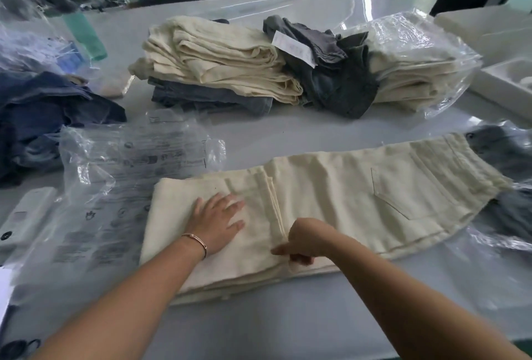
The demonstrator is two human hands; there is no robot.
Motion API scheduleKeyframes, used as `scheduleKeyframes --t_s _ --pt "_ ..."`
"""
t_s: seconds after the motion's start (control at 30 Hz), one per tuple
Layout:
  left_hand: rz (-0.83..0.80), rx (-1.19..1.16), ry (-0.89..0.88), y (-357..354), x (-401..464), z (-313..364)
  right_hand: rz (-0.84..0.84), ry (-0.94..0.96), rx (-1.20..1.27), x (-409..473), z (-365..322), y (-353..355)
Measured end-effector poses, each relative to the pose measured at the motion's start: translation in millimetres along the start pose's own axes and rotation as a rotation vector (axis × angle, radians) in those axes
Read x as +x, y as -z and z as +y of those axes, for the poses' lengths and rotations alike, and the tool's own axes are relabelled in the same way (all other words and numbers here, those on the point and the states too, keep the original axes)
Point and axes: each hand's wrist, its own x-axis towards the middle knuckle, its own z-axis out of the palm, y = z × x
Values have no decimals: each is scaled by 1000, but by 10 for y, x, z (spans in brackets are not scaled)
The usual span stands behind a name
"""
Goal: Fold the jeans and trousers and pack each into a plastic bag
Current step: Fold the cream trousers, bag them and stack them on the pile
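Cream trousers: lying across the grey table near its front edge, legs doubled over at left, waistband and back pocket at right. Left hand: flat on the doubled part, fingers spread. Right hand: fingers curled, pinching the hem edge at the fold. Advice: align hems squarely and smooth creases before the next fold. Printed plastic bag: just left, touching. Folded stack: behind.
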Motion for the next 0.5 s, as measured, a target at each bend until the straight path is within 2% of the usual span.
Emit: scheduleKeyframes --t_s 0.1,0.13,0.17,0.27,0.3,0.4,0.5 --pt "256 -64 -63 115 229 -100 172 208 48 -263 200 -197" --pt "290 -88 -63 183 351 -141 242 260 17 -344 258 -288" --pt "271 -113 -62 251 488 -180 336 303 -49 -407 300 -390" --pt "61 -150 -91 411 918 -178 732 416 -221 -446 339 -648" --pt "13 -155 -123 445 1047 -138 816 453 -267 -432 325 -704" --pt "-28 -191 -172 490 1314 47 959 522 -437 -395 308 -786" --pt "8 -318 -145 484 1469 239 976 514 -534 -409 267 -805"
